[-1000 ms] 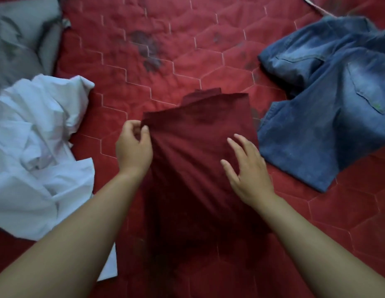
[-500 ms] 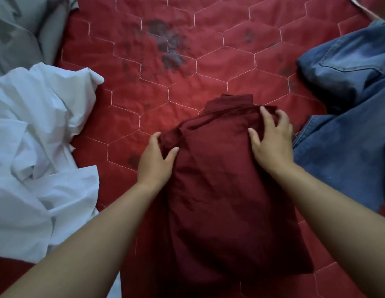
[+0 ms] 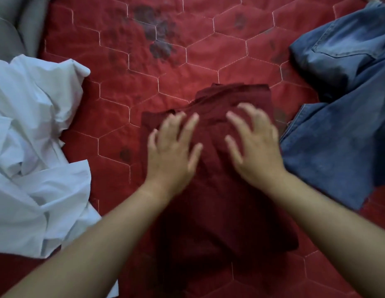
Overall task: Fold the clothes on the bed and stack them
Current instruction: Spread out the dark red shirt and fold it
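A dark red garment [image 3: 217, 211] lies folded in the middle of the red quilted bed [image 3: 187, 61]. My left hand [image 3: 172, 149] is spread over its upper left part, fingers straight and apart. My right hand [image 3: 254, 143] hovers or rests over its upper right part with fingers spread and slightly bent; motion blur hides whether it touches the cloth. Neither hand holds anything. A crumpled white garment [image 3: 34, 151] lies at the left. Blue jeans [image 3: 346, 117] lie unfolded at the right.
A grey cloth [image 3: 13, 24] lies at the top left corner. Dark stains [image 3: 157, 35] mark the quilt beyond the red garment. Bare quilt shows between the red garment and the white one.
The red garment's near part has been folded up over itself. Both hands let go of its edges and now spread over its top with open fingers.
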`<action>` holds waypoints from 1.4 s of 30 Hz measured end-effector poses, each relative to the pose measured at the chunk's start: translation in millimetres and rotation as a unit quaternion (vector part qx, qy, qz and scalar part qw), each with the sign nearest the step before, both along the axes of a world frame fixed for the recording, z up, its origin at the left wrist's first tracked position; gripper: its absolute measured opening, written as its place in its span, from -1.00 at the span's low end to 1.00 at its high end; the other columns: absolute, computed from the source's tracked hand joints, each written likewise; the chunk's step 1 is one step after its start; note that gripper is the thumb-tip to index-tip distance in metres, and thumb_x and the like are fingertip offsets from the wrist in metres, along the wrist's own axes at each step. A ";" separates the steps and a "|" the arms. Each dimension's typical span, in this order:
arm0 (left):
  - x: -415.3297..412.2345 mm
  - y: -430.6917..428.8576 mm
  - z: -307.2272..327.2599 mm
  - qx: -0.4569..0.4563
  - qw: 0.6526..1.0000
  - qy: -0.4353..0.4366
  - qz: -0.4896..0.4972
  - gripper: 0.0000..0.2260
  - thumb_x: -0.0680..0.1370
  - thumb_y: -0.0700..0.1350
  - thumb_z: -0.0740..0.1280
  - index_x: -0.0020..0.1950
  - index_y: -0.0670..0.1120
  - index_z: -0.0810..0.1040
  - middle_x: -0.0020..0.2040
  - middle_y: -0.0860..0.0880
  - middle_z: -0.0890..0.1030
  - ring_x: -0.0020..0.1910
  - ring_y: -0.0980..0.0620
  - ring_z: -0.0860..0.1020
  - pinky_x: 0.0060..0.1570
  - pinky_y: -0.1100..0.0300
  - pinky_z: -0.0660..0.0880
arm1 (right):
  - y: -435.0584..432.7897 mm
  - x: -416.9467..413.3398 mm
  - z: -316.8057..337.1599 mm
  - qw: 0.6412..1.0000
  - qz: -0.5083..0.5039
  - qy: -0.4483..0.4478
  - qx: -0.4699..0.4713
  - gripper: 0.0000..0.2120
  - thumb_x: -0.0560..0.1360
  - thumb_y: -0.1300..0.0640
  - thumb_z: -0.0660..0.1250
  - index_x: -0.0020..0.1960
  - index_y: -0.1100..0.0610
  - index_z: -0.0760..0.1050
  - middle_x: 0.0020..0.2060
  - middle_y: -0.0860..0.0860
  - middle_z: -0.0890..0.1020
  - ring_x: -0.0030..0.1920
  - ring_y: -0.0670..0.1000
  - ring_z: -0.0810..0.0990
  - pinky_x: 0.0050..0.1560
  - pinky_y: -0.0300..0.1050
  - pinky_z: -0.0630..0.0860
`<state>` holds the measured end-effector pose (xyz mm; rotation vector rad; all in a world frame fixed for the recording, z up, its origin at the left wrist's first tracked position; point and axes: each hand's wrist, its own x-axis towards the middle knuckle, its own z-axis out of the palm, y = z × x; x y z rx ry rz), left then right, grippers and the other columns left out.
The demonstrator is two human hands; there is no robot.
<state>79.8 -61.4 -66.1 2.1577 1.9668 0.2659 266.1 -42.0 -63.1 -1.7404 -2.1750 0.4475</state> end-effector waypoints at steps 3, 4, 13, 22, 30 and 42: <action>15.1 -64.6 -19.0 -0.053 0.995 0.014 -0.078 -0.53 0.50 0.13 0.12 0.41 0.07 0.33 0.39 -0.05 0.39 0.38 -0.05 0.34 0.27 -0.12 0.30 | -56.6 8.5 -18.7 0.995 0.064 -0.047 -0.059 -0.54 0.51 -0.06 0.13 0.37 0.03 0.39 0.43 0.06 0.31 0.42 0.15 0.25 0.33 0.19 0.20; 12.7 -82.1 -27.5 -0.082 0.992 0.028 -0.093 -0.53 0.51 0.13 0.11 0.41 0.07 0.34 0.40 -0.05 0.38 0.38 -0.04 0.35 0.27 -0.14 0.32 | -68.2 16.4 -26.3 0.993 0.061 -0.067 -0.082 -0.55 0.52 -0.06 0.14 0.38 0.01 0.38 0.45 0.05 0.28 0.44 0.14 0.22 0.35 0.18 0.16; -0.9 -116.5 -36.9 -0.089 0.988 0.050 -0.119 -0.53 0.54 0.13 0.08 0.45 0.09 0.24 0.46 -0.04 0.29 0.41 -0.06 0.28 0.31 -0.16 0.21 | -117.1 52.9 -28.2 0.996 0.037 -0.039 -0.076 -0.52 0.54 -0.02 0.11 0.43 0.05 0.29 0.47 0.07 0.23 0.47 0.12 0.16 0.39 0.11 0.14; 4.7 -193.9 -26.5 -0.144 0.974 0.088 -0.149 -0.51 0.49 0.07 0.26 0.41 0.02 0.35 0.45 -0.09 0.31 0.41 -0.09 0.29 0.26 -0.31 0.24 | -185.1 78.0 -26.5 0.977 0.120 -0.078 -0.156 -0.50 0.55 0.00 0.25 0.45 0.06 0.28 0.48 0.04 0.20 0.48 0.10 0.13 0.42 0.10 0.12; 2.2 -230.9 -12.5 -0.097 0.991 -0.010 -0.091 -0.69 0.44 -0.09 0.41 0.18 -0.04 0.56 0.14 -0.05 0.56 0.09 -0.06 0.55 0.00 0.00 0.41 | -209.3 71.3 -17.1 0.976 0.177 -0.056 -0.117 -0.60 0.38 0.04 0.47 0.17 0.14 0.54 0.20 0.12 0.52 0.22 0.17 0.49 0.21 0.13 0.35; -16.1 -224.1 -7.9 -0.129 0.983 -0.130 -0.024 -0.79 0.48 -0.24 0.31 0.09 -0.12 0.56 0.04 -0.04 0.61 -0.01 -0.08 0.58 -0.07 0.06 0.49 | -189.5 89.2 -15.1 0.986 0.120 0.029 -0.110 -0.89 0.50 0.23 0.33 0.01 0.18 0.58 -0.09 0.07 0.65 -0.08 0.16 0.59 -0.06 0.05 0.52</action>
